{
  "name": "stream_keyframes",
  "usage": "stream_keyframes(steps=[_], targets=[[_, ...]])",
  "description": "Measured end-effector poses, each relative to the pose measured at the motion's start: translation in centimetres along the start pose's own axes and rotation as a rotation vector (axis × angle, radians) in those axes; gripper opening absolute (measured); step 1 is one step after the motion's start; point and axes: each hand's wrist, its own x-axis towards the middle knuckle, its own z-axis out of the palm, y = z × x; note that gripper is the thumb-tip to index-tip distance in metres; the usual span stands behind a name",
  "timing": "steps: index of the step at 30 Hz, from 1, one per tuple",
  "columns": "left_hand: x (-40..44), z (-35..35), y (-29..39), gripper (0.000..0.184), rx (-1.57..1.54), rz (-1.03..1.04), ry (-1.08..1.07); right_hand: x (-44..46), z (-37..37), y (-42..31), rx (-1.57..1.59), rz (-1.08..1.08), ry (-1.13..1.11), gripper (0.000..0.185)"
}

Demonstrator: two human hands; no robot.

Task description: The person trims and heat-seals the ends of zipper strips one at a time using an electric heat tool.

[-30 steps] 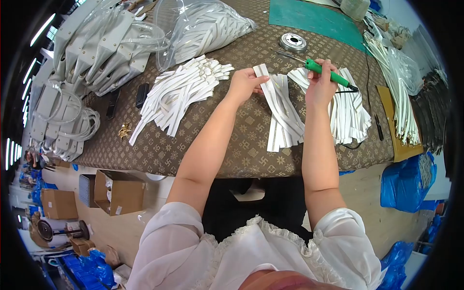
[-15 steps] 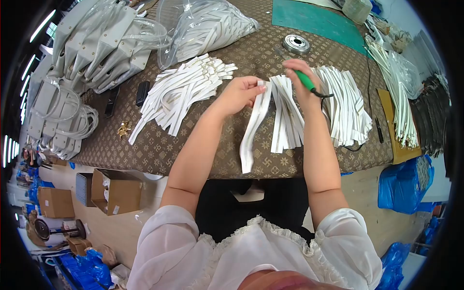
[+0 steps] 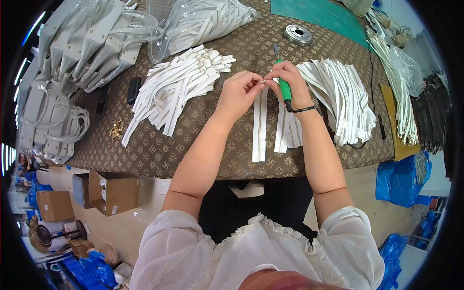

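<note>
Pinched in my left hand (image 3: 240,93) is the top end of a white zipper strip (image 3: 259,128), which hangs straight down over the patterned cloth. My right hand (image 3: 294,86) is closed round a green-handled soldering-iron-like tool (image 3: 284,89), its metal tip pointing away from me. The fingertips of both hands meet at the strip's top end and partly hide it. A few more white strips (image 3: 287,129) lie just right of the held one. Further right is a fanned pile of zipper strips (image 3: 342,99), and another pile (image 3: 181,87) lies to the left.
Grey-white bags (image 3: 94,41) and a clear plastic bag of strips (image 3: 205,24) are at the back left. A round metal piece (image 3: 297,35) lies before a green mat (image 3: 324,19). Small gold parts (image 3: 116,130) are at left, a thin black tool (image 3: 382,126) at right.
The held strip has swung from slanting to hanging straight. My right hand has come in to meet my left, and the green tool has turned to point away from me.
</note>
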Motion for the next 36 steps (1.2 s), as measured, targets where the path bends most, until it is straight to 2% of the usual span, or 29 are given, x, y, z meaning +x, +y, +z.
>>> stream_keyframes(steps=[3, 4, 7, 12, 15, 16, 19, 22, 24, 27, 31, 36], targets=[[0.1, -0.1, -0.1, 0.01, 0.114, 0.184, 0.031, 0.0, 0.1, 0.1, -0.029, -0.056, 0.011, 0.019], [0.1, -0.1, -0.1, 0.01, 0.113, 0.183, 0.03, -0.1, 0.1, 0.0, -0.02, -0.049, 0.006, 0.019], [0.2, -0.2, 0.0, 0.01, 0.338, 0.371, 0.053, -0.1, 0.1, -0.4, -0.001, -0.034, -0.005, 0.017], [0.0, 0.3, 0.0, 0.012, 0.344, 0.342, 0.07, -0.1, -0.1, -1.0, 0.1, 0.075, -0.015, 0.014], [-0.1, 0.6, -0.9, 0.011, -0.058, 0.147, 0.062, 0.0, -0.4, -1.3, 0.14, 0.116, -0.022, 0.012], [-0.2, 0.5, -1.1, 0.011, -0.057, 0.146, 0.063, 0.1, -0.7, -1.4, 0.157, 0.111, -0.042, 0.012], [-0.2, -0.4, -0.4, 0.009, -0.522, -0.283, -0.108, 0.0, -1.1, -1.4, 0.19, 0.104, -0.08, 0.013], [-0.1, -0.7, 0.0, 0.007, -0.55, -0.311, -0.146, 0.0, -1.0, -0.5, 0.312, 0.057, -0.123, 0.014], [-0.1, -0.6, 0.0, 0.007, -0.564, -0.325, -0.163, 0.1, -1.1, -0.8, 0.278, 0.04, -0.115, 0.014], [-0.2, -0.3, -0.3, 0.007, -0.83, -0.437, -0.125, 0.3, -1.1, -1.2, 0.217, -0.001, -0.101, 0.016], [-0.3, -0.4, 0.3, 0.01, -0.914, -0.498, -0.128, 0.3, -0.9, -1.1, 0.219, -0.03, -0.051, 0.017], [-0.3, -0.7, -0.5, 0.014, -0.852, -0.506, -0.205, 0.2, -0.9, -0.8, 0.126, -0.078, -0.051, 0.016]])
